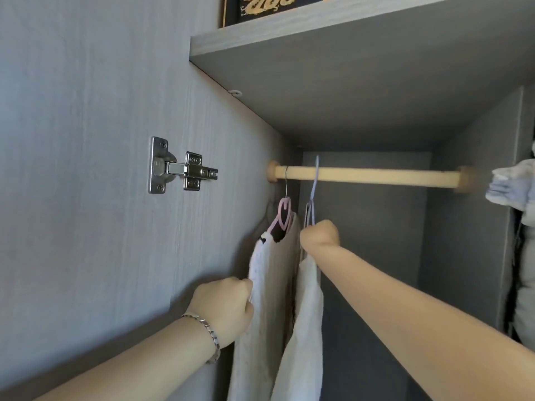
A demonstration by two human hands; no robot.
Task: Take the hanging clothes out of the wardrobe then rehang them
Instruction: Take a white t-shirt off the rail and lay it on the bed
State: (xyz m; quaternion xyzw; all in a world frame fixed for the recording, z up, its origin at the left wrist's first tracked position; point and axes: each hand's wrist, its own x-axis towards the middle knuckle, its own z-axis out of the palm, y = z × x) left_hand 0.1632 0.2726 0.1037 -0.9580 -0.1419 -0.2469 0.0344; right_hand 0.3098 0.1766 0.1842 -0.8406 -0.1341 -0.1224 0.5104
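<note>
Two garments hang at the left end of the wooden rod (367, 176) inside the grey wardrobe (463, 227). Our right hand (320, 233) is clenched around the neck of the pale lilac hanger (314, 186), whose hook sits over the rod and carries the white garment (307, 314). Our left hand (225, 305), a bracelet (208, 328) at its wrist, grips the edge of the cream garment (278, 256) on the pink hanger (282, 215) beside it.

White garments (304, 328) past bottom edge
</note>
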